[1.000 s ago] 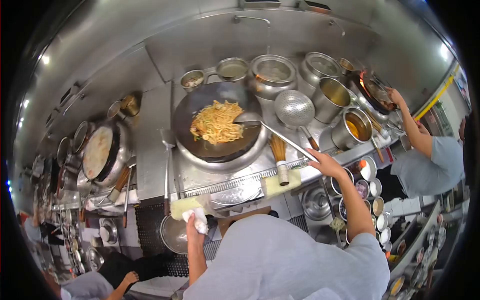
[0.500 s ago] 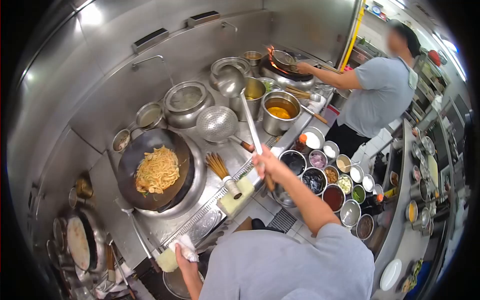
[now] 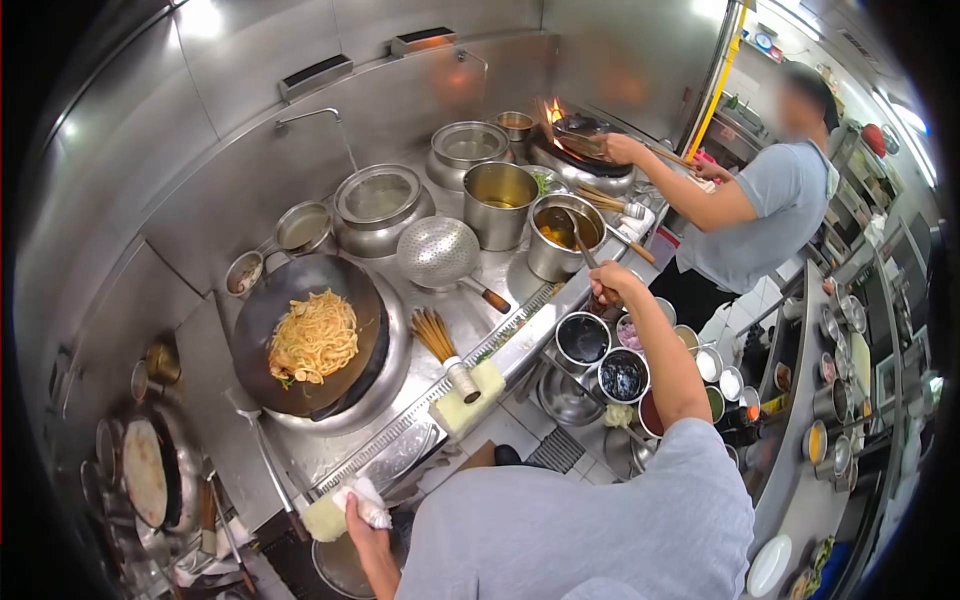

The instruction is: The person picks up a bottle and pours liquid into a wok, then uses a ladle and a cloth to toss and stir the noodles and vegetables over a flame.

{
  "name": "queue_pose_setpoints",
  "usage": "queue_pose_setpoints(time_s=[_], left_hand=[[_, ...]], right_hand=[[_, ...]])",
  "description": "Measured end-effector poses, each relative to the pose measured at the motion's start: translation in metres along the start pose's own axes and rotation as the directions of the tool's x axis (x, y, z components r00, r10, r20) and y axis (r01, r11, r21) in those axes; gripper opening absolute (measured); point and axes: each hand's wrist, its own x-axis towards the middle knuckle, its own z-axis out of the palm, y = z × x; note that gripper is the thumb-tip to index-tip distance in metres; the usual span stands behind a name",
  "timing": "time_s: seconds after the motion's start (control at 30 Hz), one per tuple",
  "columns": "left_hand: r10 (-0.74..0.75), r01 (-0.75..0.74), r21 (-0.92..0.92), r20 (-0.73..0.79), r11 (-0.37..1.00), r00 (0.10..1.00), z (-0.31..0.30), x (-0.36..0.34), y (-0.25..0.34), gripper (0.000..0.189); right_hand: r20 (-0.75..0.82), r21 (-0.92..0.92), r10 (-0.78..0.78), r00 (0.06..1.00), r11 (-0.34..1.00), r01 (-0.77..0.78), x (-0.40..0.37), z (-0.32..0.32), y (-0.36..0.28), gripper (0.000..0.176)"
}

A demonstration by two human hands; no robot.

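At two o'clock from the view's centre, the ladle point(image 3: 582, 240) stands tilted in a steel pot point(image 3: 552, 263) of amber-brown liquid, its bowl partly hidden, so how full it is cannot be told. The right hand point(image 3: 613, 284), at three o'clock, grasps the ladle's handle, fingers curled around it. The forearm, rising from four o'clock, covers some of the seasoning tubs point(image 3: 622, 374) beneath.

At seven o'clock the left hand point(image 3: 366, 530) grips a crumpled white cloth point(image 3: 366, 501), which hides much of its palm; the wrist sits low, just beyond the worktop point(image 3: 195, 335) edge. Below, a round pan point(image 3: 335, 568) is partly hidden by the hand and wrist.

Toward nine o'clock, glossy, tangled noodles point(image 3: 315, 340) lie heaped in a dark, round wok point(image 3: 262, 312). Near eleven o'clock rests a perforated, domed steel strainer point(image 3: 435, 248) with a wooden grip; at seven, close to the centre, a brush point(image 3: 438, 344) of stiff, splayed bristles touches a pale, spongy pad point(image 3: 470, 402).

At one o'clock, flames and blur obscure the contents of a co-worker's point(image 3: 765, 195) pan point(image 3: 580, 128).
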Motion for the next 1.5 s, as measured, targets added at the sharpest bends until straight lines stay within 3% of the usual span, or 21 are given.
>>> queue_pose_setpoints(time_s=[0.07, 0.13, 0.17, 0.27, 0.33, 0.37, 0.4, 0.57, 0.7, 0.73, 0.8, 0.87, 1.0, 1.07, 1.1, 1.13, 1.2, 1.27, 1.33, 1.4, 1.5], left_hand=[[0.008, -0.008, -0.018, -0.008, 1.0, 1.0, -0.004, 0.0, 0.0, 0.041], [0.058, -0.059, -0.002, -0.071, 0.998, 0.996, -0.016, 0.005, -0.005, 0.036], [0.062, -0.063, -0.011, -0.08, 0.998, 0.995, -0.021, 0.005, -0.006, 0.036], [0.053, -0.057, -0.051, -0.075, 0.997, 0.996, -0.032, 0.004, -0.006, 0.035], [0.039, -0.042, -0.033, -0.088, 0.999, 0.995, -0.036, 0.004, -0.007, 0.034], [0.036, -0.041, -0.05, -0.094, 0.998, 0.995, -0.041, 0.008, -0.008, 0.035], [0.087, -0.093, -0.068, -0.091, 0.993, 0.992, -0.02, -0.007, 0.003, 0.036], [0.116, -0.126, -0.072, -0.127, 0.989, 0.985, -0.049, 0.002, 0.008, 0.036], [0.182, -0.203, -0.115, -0.171, 0.972, 0.968, -0.06, -0.016, 0.017, 0.035], [0.17, -0.191, -0.121, -0.171, 0.974, 0.971, -0.064, -0.023, 0.016, 0.034], [0.143, -0.17, -0.16, -0.171, 0.972, 0.975, -0.075, -0.028, 0.012, 0.034], [0.083, -0.111, -0.235, -0.125, 0.966, 0.989, -0.077, -0.035, 0.016, 0.034], [-0.016, -0.007, -0.333, -0.066, 0.943, 0.998, -0.045, -0.019, 0.035, 0.035], [0.033, 0.014, -0.308, 0.145, 0.951, 0.989, -0.028, 0.017, 0.04, 0.041], [0.053, 0.008, -0.295, 0.196, 0.955, 0.979, -0.01, 0.03, 0.05, 0.047], [0.067, 0.007, -0.282, 0.25, 0.959, 0.966, 0.007, 0.044, 0.059, 0.053], [0.061, 0.064, -0.285, 0.41, 0.956, 0.91, 0.027, 0.092, 0.068, 0.058], [0.043, 0.176, -0.334, 0.558, 0.926, 0.829, 0.046, 0.125, 0.08, 0.057], [-0.031, 0.17, -0.331, 0.387, 0.928, 0.922, 0.077, 0.143, 0.091, 0.045], [-0.124, 0.137, -0.229, 0.07, 0.964, 0.99, 0.102, 0.17, 0.088, 0.024], [-0.144, 0.179, -0.155, 0.21, 0.972, 0.967, 0.081, 0.253, 0.045, 0.013]], right_hand=[[0.055, -0.021, 0.001, 0.999, 1.0, 0.0, 0.003, 0.005, 0.006, 0.034], [-0.215, -0.389, -0.26, 0.941, 0.907, 0.162, -0.033, 0.035, 0.013, 0.029], [-0.223, -0.76, -0.608, 0.762, 0.598, 0.255, -0.008, 0.042, 0.045, 0.034], [-0.173, -0.701, -0.776, 0.606, 0.53, 0.478, -0.051, 0.076, 0.036, 0.057], [-0.077, -0.448, -0.826, 0.558, 0.529, 0.721, -0.054, 0.098, 0.023, 0.06], [0.002, -0.2, -0.657, 0.754, 0.739, 0.644, -0.11, 0.117, -0.017, 0.059], [0.119, -0.011, -0.6, 0.791, 0.796, 0.605, -0.132, 0.13, -0.039, 0.059], [0.457, 0.187, -0.579, 0.675, 0.805, 0.563, -0.195, 0.202, -0.117, 0.054], [0.723, 0.401, -0.371, 0.583, 0.912, 0.083, -0.189, 0.254, -0.134, 0.051], [0.731, 0.305, -0.325, 0.601, 0.942, 0.139, -0.179, 0.274, -0.131, 0.051], [0.592, -0.257, -0.43, 0.682, 0.701, 0.665, -0.156, 0.323, -0.113, 0.053], [0.594, -0.335, -0.576, 0.562, 0.458, 0.823, -0.094, 0.372, -0.089, 0.056], [0.57, -0.466, -0.682, 0.458, 0.191, 0.864, -0.04, 0.447, -0.064, 0.055], [0.635, -0.426, -0.452, 0.626, 0.47, 0.773, -0.06, 0.468, -0.059, 0.057], [0.593, -0.297, -0.671, 0.445, 0.331, 0.896, -0.052, 0.479, -0.034, 0.053], [0.704, -0.427, -0.356, 0.615, 0.481, 0.766, -0.109, 0.46, -0.062, 0.056], [0.758, -0.419, -0.539, 0.368, 0.03, 0.907, -0.06, 0.467, -0.016, 0.051], [0.765, -0.489, -0.487, 0.422, -0.011, 0.872, -0.108, 0.42, -0.03, 0.054], [0.747, -0.56, -0.572, 0.339, -0.266, 0.785, -0.118, 0.373, -0.029, 0.056], [0.727, -0.621, -0.58, 0.369, -0.324, 0.714, -0.137, 0.333, -0.032, 0.059], [0.701, -0.643, -0.614, 0.363, -0.323, 0.694, -0.144, 0.303, -0.032, 0.061]])
